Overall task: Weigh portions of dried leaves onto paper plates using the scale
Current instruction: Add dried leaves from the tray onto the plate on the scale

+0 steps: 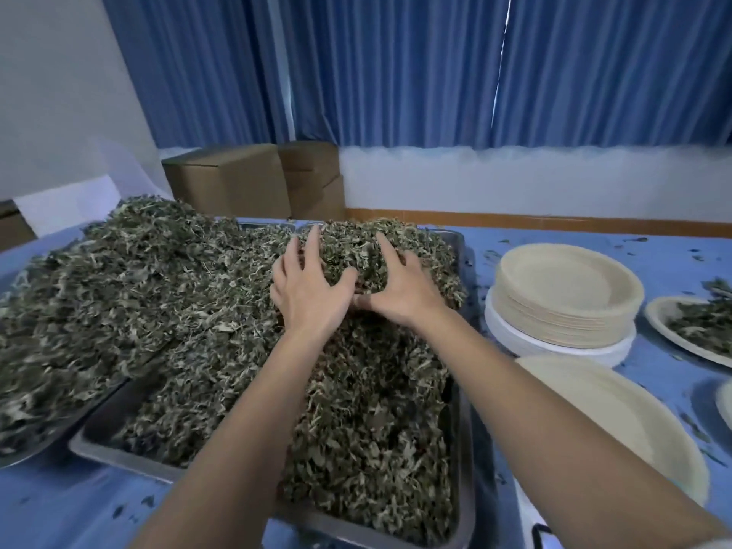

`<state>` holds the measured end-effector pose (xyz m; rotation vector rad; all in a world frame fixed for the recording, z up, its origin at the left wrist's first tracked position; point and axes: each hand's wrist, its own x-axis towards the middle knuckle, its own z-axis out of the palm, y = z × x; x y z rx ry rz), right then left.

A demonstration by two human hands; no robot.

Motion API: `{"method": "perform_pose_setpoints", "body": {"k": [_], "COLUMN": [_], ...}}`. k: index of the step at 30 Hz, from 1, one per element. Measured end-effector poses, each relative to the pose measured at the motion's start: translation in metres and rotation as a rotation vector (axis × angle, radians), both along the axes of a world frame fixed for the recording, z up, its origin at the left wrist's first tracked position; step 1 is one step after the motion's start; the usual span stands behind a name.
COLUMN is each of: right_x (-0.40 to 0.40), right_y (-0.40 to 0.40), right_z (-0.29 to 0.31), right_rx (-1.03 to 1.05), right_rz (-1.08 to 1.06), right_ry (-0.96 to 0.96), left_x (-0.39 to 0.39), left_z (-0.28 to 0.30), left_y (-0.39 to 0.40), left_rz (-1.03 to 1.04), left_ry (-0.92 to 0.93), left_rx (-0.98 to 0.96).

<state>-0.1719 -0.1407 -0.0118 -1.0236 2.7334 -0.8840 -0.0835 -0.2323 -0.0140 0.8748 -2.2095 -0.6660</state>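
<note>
At the far left, a metal tray (pixel 23 449) heaped with dried leaves (pixel 119 279) overlaps the edge of a second, rectangular metal tray (pixel 119 441). That second tray's long axis runs from the near table edge away toward the curtains (pixel 396 73), and leaves cover most of it, mounded highest at its far end. Behind the 2 trays, 2 stacks of cardboard boxes (pixel 229 184) stand against the wall.

Both hands reach into the far mound. The left hand (pixel 307 283) has its fingers spread and pressed onto the leaves; the right hand (pixel 396 287) lies just beside it, fingers partly spread and dug in, thumbs nearly touching.

To the right, on the blue table (pixel 59 505), sits 1 stack of paper plates (pixel 566 295). Nearer lies 1 bare paper plate (pixel 633 422). At the right edge, 1 plate with leaves (pixel 689 322) holds a portion.
</note>
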Motion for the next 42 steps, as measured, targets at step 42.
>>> {"method": "perform_pose_setpoints", "body": {"k": [42], "right_x": [0.079], "right_y": [0.048], "right_z": [0.021], "right_rx": [-0.311], "right_rz": [0.195], "right_ry": [0.081], "left_x": [0.057], "left_z": [0.015], "left_y": [0.085], "left_rz": [-0.039], "left_ry": [0.569], "left_rx": [0.899]}}
